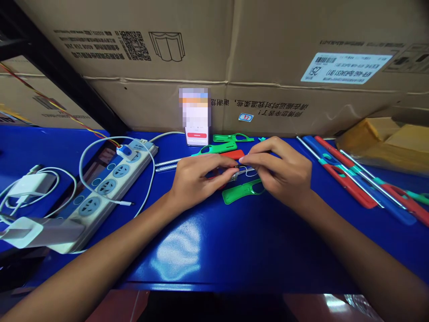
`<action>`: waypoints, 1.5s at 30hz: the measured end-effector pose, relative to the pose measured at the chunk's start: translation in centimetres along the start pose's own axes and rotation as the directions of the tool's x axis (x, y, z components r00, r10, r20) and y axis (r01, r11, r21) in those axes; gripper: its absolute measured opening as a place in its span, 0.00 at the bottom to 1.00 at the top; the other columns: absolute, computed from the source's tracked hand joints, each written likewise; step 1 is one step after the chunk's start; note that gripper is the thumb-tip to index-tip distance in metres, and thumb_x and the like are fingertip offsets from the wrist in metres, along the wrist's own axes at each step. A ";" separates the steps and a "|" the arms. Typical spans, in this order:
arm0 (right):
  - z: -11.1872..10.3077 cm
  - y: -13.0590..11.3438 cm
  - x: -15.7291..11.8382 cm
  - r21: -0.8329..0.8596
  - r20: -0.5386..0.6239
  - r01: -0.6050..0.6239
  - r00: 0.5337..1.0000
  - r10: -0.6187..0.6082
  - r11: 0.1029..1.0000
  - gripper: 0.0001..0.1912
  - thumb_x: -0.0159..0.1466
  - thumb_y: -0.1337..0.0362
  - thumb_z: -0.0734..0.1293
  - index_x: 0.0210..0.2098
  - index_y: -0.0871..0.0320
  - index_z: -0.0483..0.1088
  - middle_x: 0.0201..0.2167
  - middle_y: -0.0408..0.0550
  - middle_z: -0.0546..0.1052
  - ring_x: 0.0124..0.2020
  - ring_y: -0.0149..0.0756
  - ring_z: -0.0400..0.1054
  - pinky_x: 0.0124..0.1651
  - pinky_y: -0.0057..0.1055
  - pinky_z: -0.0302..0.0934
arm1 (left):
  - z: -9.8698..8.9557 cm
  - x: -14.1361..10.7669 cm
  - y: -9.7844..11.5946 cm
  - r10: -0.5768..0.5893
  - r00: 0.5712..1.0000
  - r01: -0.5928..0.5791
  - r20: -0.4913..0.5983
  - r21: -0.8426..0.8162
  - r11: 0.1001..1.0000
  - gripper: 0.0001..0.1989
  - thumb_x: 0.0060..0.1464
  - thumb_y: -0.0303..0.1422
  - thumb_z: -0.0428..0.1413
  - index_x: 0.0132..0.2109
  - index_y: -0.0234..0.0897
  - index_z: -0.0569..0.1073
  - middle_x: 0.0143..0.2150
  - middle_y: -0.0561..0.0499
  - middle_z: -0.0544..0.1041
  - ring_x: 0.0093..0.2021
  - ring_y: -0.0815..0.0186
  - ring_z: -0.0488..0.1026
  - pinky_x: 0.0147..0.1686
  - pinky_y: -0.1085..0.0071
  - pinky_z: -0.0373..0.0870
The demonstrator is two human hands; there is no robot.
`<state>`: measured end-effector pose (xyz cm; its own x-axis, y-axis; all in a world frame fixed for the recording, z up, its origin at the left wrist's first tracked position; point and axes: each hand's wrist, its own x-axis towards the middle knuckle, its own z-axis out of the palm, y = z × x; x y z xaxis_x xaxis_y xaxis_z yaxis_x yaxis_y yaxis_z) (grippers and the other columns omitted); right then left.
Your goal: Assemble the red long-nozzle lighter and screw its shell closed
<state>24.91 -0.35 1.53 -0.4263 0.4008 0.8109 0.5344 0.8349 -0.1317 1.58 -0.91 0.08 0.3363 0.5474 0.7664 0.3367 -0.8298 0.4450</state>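
Note:
My left hand [197, 179] and my right hand [283, 167] meet over the blue table, fingertips almost touching. Thumb and index finger of the left pinch a small part, mostly hidden, with a bit of metal showing below. The right fingertips are also closed, on something too small to name, beside a thin white wire [247, 170]. A red plastic piece [233, 154] lies just behind the fingers. Around them are green lighter-handle shells: one in front [239, 192], another behind the left hand [217, 148], a third [231, 138] farther back. Thin metal rods [167, 165] stick out left of the left hand.
Several red and blue long lighters [351, 172] with metal tubes lie at right. A phone [197, 117] leans on the large cardboard box [161, 98] at the back. At left sits a power strip [110, 188] with chargers and white cables [83, 165]. A small carton [392, 141] stands far right.

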 end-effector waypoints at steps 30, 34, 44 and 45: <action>-1.0 0.4 0.6 0.254 0.145 -0.083 0.988 0.047 0.964 0.13 0.73 0.74 0.69 0.47 0.52 0.83 0.39 0.49 0.82 0.39 0.38 0.79 0.42 0.38 0.73 | 0.3 -0.2 -0.1 -0.322 0.946 0.316 0.024 -0.274 0.908 0.05 0.62 0.31 0.71 0.45 0.38 0.86 0.38 0.53 0.89 0.31 0.72 0.85 0.35 0.79 0.82; -1.0 0.3 1.0 0.304 0.179 -0.179 0.975 0.129 0.936 0.12 0.72 0.73 0.70 0.45 0.51 0.84 0.39 0.48 0.83 0.40 0.39 0.79 0.43 0.39 0.72 | 0.3 -0.2 -0.1 -0.349 0.936 0.344 0.040 -0.305 0.888 0.05 0.62 0.31 0.71 0.44 0.37 0.86 0.37 0.52 0.88 0.31 0.71 0.85 0.34 0.78 0.82; -1.1 0.8 1.4 0.492 0.435 -0.596 0.800 0.414 0.635 0.02 0.66 0.62 0.78 0.38 0.52 0.85 0.37 0.46 0.82 0.37 0.38 0.76 0.39 0.36 0.67 | 0.1 -0.1 -0.2 -0.339 0.937 0.348 0.084 -0.315 0.883 0.05 0.63 0.33 0.71 0.44 0.38 0.87 0.38 0.51 0.88 0.32 0.70 0.84 0.35 0.77 0.82; -1.1 0.9 1.3 0.498 0.460 -0.632 0.773 0.438 0.593 0.04 0.65 0.60 0.79 0.38 0.53 0.85 0.36 0.46 0.81 0.36 0.37 0.75 0.38 0.36 0.67 | 0.1 -0.1 -0.3 -0.336 0.938 0.345 0.085 -0.308 0.887 0.04 0.63 0.33 0.71 0.44 0.38 0.87 0.38 0.51 0.89 0.32 0.70 0.84 0.35 0.77 0.81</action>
<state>25.62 0.49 3.15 -0.4313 0.8485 0.3067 0.2228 0.4296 -0.8751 1.55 -0.77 -0.20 0.2773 0.8013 0.5301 0.1441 -0.5802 0.8016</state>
